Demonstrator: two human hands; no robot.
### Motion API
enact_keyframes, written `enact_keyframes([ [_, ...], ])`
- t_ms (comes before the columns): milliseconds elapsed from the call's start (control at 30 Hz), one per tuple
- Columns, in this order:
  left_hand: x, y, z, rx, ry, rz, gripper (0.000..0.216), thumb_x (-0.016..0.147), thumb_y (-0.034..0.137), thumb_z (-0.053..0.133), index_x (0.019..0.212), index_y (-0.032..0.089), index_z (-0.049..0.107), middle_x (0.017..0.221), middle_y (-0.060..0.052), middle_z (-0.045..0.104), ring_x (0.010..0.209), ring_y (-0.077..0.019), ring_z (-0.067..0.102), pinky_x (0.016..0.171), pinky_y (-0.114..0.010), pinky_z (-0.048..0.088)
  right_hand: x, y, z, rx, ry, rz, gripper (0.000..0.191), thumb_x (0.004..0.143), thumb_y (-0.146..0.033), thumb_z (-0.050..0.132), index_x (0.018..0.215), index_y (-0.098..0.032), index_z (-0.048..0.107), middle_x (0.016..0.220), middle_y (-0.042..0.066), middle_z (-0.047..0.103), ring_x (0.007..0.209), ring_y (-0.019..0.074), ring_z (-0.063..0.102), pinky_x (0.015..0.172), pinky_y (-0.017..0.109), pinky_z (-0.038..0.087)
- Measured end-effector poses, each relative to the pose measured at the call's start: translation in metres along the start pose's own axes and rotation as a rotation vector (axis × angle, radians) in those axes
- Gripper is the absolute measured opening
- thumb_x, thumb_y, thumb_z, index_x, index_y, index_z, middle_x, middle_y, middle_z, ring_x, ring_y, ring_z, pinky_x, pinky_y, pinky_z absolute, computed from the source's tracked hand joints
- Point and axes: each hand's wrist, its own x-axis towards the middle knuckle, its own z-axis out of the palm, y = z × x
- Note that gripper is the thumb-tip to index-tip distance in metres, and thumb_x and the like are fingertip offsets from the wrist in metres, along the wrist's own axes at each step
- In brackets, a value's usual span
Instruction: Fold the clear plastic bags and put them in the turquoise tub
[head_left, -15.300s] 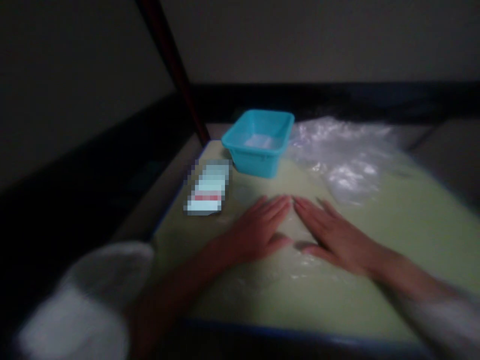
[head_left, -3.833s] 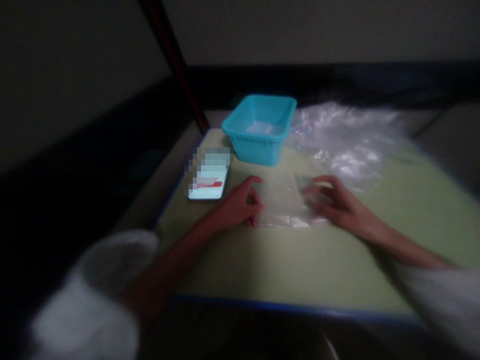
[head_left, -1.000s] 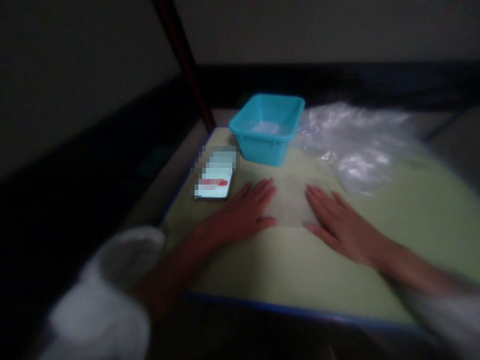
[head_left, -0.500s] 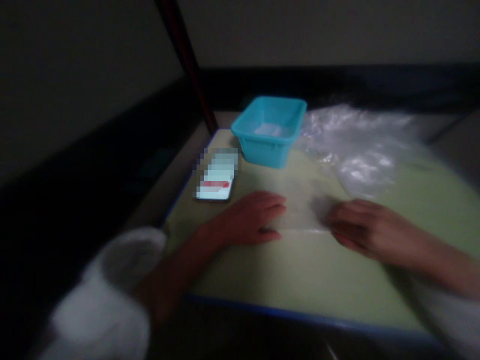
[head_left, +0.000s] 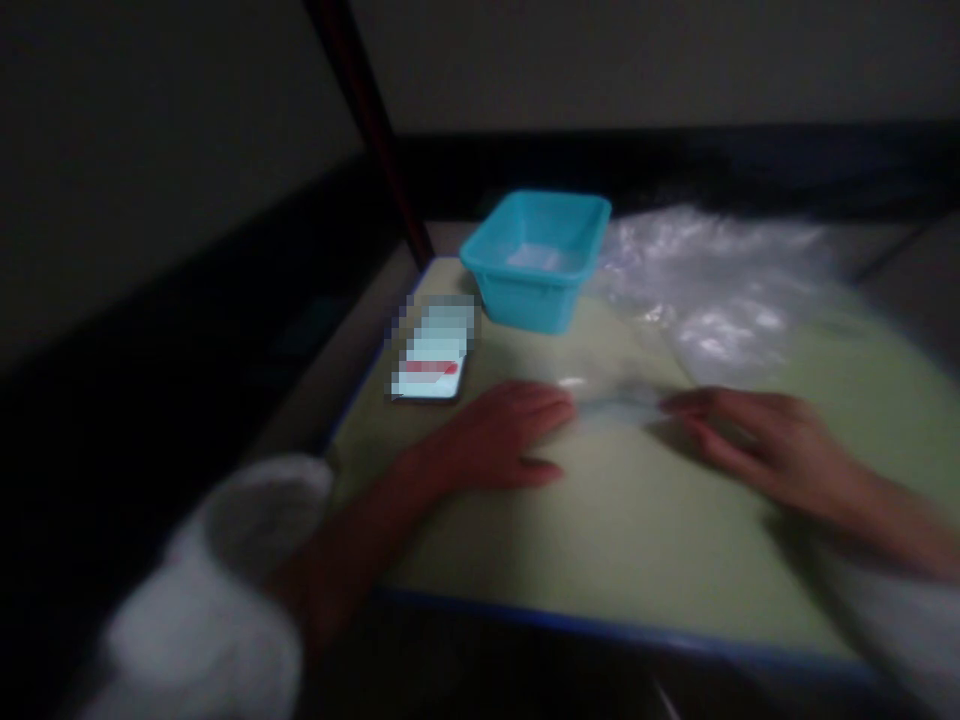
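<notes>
A thin clear plastic bag (head_left: 616, 408) lies on the table between my hands, its near edge drawn into a narrow fold. My right hand (head_left: 757, 440) pinches the right end of that edge between thumb and fingers. At the opposite end, my left hand (head_left: 517, 430) rests flat with its fingers stretched out and the thumb apart, fingertips touching the plastic. Dim light and blur hide the bag's far outline.
A turquoise plastic basket (head_left: 529, 300) with something pale inside stands behind my hands. Left of it lies a phone (head_left: 435, 350) with a lit screen. Crumpled clear plastic (head_left: 712, 290) is heaped at the back right. The yellowish table (head_left: 600, 560) has a blue edge.
My right hand has shifted slightly up, and its thumb and fingers now show in a pinch. The bag's near edge has moved away from me and folded. My left hand has barely moved.
</notes>
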Motion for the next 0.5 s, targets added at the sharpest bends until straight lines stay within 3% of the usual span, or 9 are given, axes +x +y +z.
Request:
enact_keyframes([
  [233,0.002,-0.003,0.002,-0.018,0.009,-0.067,0.042,0.088,0.016,0.041,0.129,0.015,0.05,0.135,-0.011,0.053,0.123,-0.0211,0.051,0.103,-0.041,0.041,0.002,0.002,0.003,0.028,0.078,0.039,0.015,0.092,-0.022,0.048,0.097,-0.022,0.062,0.089,0.005,0.071,0.073,0.0179,0.068,0.064,0.029,0.054],
  [400,0.002,0.001,-0.007,-0.273,0.073,-0.112,0.036,0.092,0.023,0.036,0.121,0.017,0.057,0.126,-0.01,0.06,0.116,-0.0204,0.056,0.097,-0.037,0.044,0.003,-0.002,-0.003,0.133,0.101,0.162,0.014,0.091,-0.022,0.051,0.088,-0.019,0.064,0.08,0.004,0.068,0.067,0.0144,0.062,0.057,0.024,0.049],
  [500,0.003,0.006,-0.015,-0.475,0.081,-0.215,0.034,0.093,0.033,0.038,0.097,0.016,0.068,0.093,-0.008,0.071,0.086,-0.0198,0.066,0.079,-0.033,0.05,0.004,-0.006,-0.007,0.275,0.148,0.325,0.015,0.089,-0.028,0.055,0.08,-0.019,0.064,0.071,0.001,0.065,0.059,0.0125,0.058,0.05,0.022,0.044],
])
